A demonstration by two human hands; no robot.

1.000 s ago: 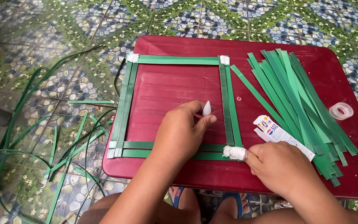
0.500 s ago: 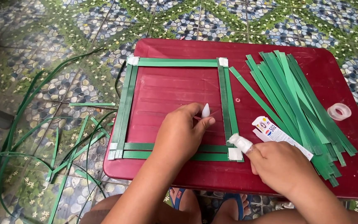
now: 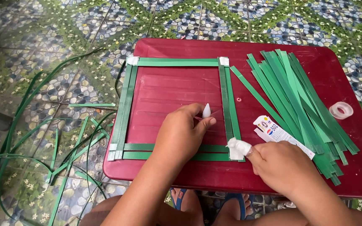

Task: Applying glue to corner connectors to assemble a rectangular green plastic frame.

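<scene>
Red surface (image 3: 348, 175) bearing green strip frame (image 3: 177, 62); spare strips (image 3: 298, 96) lie right; left hand (image 3: 181, 136), closed on white tube (image 3: 206, 110), steadies the frame while right hand (image 3: 285, 165) pinches white wad (image 3: 237, 148) onto its corner

left hand (image 3: 180, 134): palm down, fingers curled, thumb and forefinger pinched at the tip; forearm reaching up from lower left | right hand (image 3: 282, 166): knuckles up, thumb and forefinger pinched at its left edge; forearm from lower right

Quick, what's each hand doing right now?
Left hand: closed on a small white glue tube.
Right hand: pinching white tape at the frame corner.
</scene>
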